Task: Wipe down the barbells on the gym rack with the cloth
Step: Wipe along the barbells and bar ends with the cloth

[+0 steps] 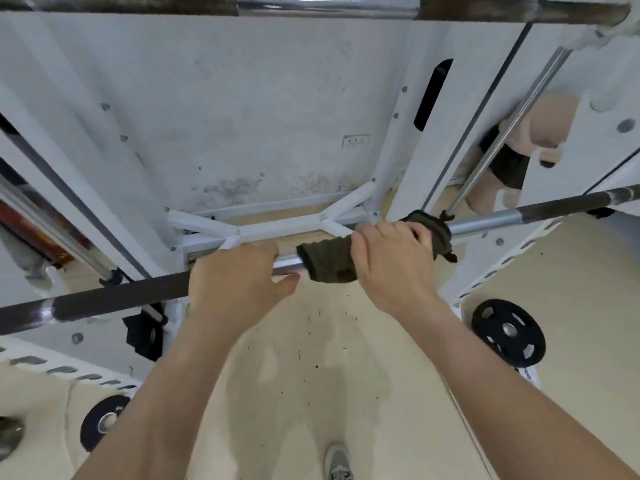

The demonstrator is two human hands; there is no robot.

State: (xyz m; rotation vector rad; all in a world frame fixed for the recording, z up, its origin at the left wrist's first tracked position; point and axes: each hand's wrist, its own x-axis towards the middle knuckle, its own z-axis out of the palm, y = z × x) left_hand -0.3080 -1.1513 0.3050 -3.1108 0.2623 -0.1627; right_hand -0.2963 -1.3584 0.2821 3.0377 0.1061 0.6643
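A long barbell (491, 221) runs across the view from lower left to upper right, resting in the white rack (398, 161). Its middle is bright chrome and its outer stretches are dark and rusty. A dark olive cloth (327, 259) is wrapped round the chrome middle. My right hand (391, 261) grips the cloth and the bar through it. My left hand (235, 278) curls over the bare bar just left of the cloth. A second barbell (329, 5) lies across the top of the view.
Black weight plates hang at the right (508, 332) and lower left (104, 422) of the rack. Chrome guide rods (509, 129) slant down on both sides. A person (519, 147) crouches behind the right upright. My shoe (337, 462) stands on the beige floor.
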